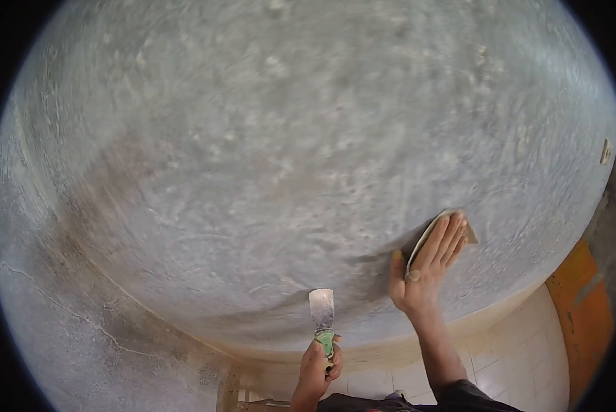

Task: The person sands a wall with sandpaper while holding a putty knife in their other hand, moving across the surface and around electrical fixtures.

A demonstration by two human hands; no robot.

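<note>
My left hand [319, 367] is wrapped round the green handle of a putty knife [322, 310], whose metal blade points up in front of the grey wall [287, 172]. To the right, my right hand [433, 264] lies against the wall with its fingers stretched together over a thin, pale sheet [471, 234]. The sheet sits between the fingers and the wall, its edges showing on both sides. My right thumb is held apart from the fingers.
Another wall [67, 323] with a long crack meets this one at the left. Pale floor tiles [514, 350] lie below, beside an orange surface [583, 295] at the right. A small wall fitting [605, 152] is at the far right.
</note>
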